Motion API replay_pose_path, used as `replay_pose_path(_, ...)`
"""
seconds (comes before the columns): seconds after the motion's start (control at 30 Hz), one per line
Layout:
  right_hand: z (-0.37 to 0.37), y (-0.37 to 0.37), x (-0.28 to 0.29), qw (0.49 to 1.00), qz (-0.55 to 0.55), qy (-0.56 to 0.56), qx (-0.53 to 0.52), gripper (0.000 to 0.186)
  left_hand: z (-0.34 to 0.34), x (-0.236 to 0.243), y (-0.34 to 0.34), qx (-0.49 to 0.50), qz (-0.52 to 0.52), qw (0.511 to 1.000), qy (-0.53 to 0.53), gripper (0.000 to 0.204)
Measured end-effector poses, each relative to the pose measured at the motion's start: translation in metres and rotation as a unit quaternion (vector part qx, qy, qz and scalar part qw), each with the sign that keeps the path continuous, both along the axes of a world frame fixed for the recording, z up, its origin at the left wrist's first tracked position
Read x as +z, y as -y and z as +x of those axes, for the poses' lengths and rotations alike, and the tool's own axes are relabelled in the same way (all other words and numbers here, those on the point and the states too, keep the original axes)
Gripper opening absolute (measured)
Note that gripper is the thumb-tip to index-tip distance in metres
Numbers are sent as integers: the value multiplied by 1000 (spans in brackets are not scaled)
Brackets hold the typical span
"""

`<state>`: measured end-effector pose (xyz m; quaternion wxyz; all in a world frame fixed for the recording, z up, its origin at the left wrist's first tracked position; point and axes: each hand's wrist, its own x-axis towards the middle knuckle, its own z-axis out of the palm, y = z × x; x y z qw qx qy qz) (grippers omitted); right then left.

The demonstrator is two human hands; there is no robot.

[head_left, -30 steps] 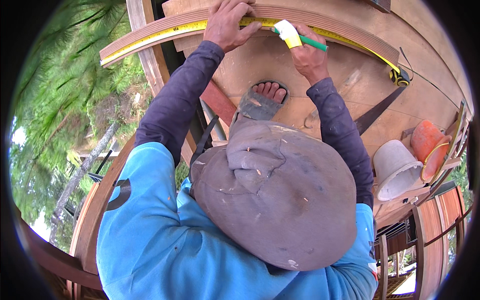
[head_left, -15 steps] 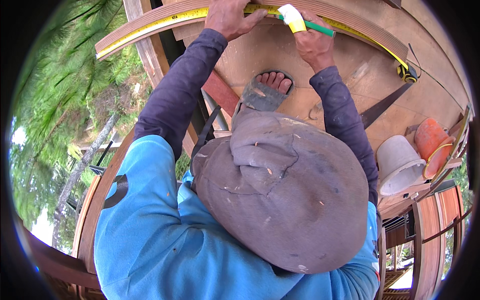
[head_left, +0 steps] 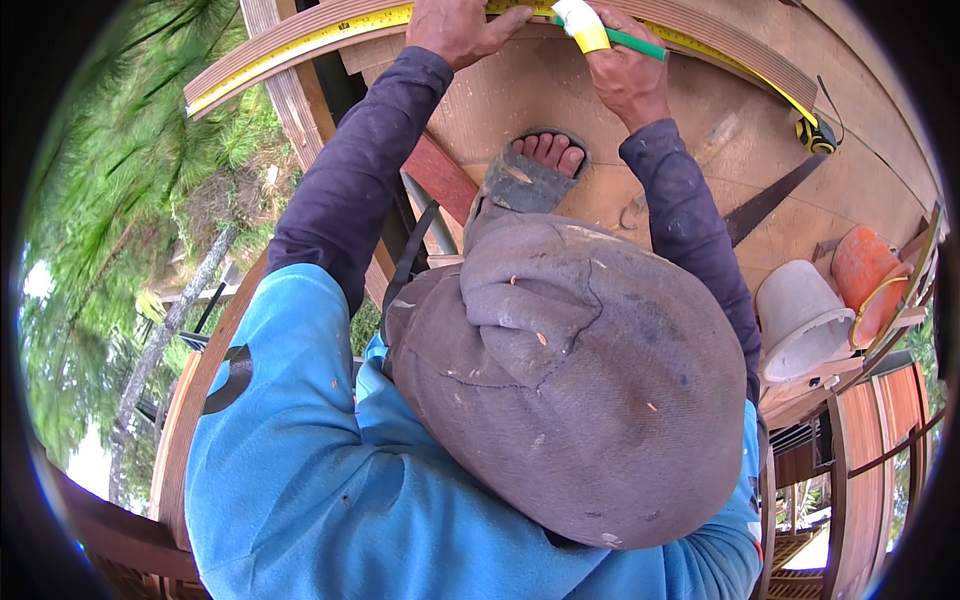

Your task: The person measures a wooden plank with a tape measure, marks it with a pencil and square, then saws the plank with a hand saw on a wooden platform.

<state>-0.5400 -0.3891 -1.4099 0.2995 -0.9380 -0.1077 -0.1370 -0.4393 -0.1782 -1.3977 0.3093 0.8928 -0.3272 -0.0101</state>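
A long grooved wooden board point(head_left: 290, 47) runs across the top of the view, with the yellow blade of a tape measure point(head_left: 375, 19) stretched along it. My left hand point(head_left: 460, 28) grips the board and presses the blade down, its thumb pointing right; its fingertips pass out of the top edge. Closed around a green pencil point(head_left: 637, 44), my right hand point(head_left: 630, 78) rests at the board's near edge. White and yellow wrapping point(head_left: 582, 25) covers a finger of that hand. The tape's black and yellow case point(head_left: 816, 135) lies beyond the board's right end.
Below the board spreads a brown plywood surface point(head_left: 700, 200), bearing a dark tapered blade point(head_left: 775, 205). A whitish bucket point(head_left: 800, 310) and an orange bucket point(head_left: 868, 270) are at the right. My sandalled foot point(head_left: 535, 170) stands near the middle. Wooden posts point(head_left: 300, 110) and greenery edge the left.
The board, tape and both hands sit slightly higher in the view. My hands keep their hold, and the pencil remains in the right one.
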Motion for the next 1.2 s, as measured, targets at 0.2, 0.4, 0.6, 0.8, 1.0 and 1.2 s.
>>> replay_pose_path(0.2, 5, 0, 11, 996, 73, -41, 9, 29, 0, 2, 0, 1, 11, 1000, -6, 28)
replay_pose_path(0.4, 1, 3, 0, 999, -35, 25, 21, 30, -1, 0, -1, 2, 14, 1000, -1, 28)
replay_pose_path(0.6, 2, 1, 6, 999, -38, 35, 11, 28, -1, -1, -1, 1, 11, 1000, -3, 29)
replay_pose_path(0.8, 6, -1, 11, 998, 63, 5, 8, 25, -2, 1, 0, 1, 14, 1000, -7, 30)
replay_pose_path(1.0, 5, -1, 5, 997, -25, 71, 24, 26, -2, 0, -1, 4, 16, 1000, -2, 30)
replay_pose_path(1.2, 8, -2, 16, 995, 91, 8, 32, 29, -1, -1, -2, 7, 11, 1000, -8, 29)
